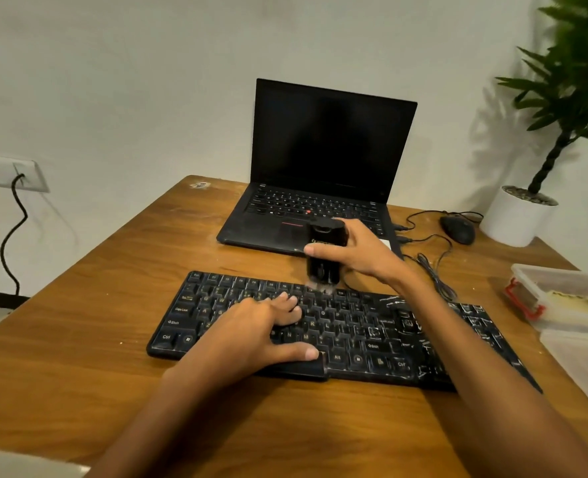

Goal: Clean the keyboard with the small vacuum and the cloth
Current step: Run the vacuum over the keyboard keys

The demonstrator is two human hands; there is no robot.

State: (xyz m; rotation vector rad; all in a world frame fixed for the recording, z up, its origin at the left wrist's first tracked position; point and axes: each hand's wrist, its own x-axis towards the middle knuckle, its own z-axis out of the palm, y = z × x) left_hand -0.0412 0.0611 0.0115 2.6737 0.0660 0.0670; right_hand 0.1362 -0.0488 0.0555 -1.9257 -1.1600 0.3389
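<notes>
A black keyboard (354, 336) lies across the wooden desk (113, 305), with white dust streaks on its right half. My left hand (258, 332) rests flat on the keys left of centre, fingers spread and thumb along the space bar. My right hand (361, 250) grips a small black cylindrical vacuum (323, 257) upright, its brush end touching the top key row near the middle. No cloth is in view.
An open black laptop (320, 174) stands behind the keyboard. A wired mouse (458, 229) and its cables lie at the right, beside a white plant pot (517, 219). Clear plastic containers (568, 305) sit at the desk's right edge. A wall socket (9, 174) is at the left.
</notes>
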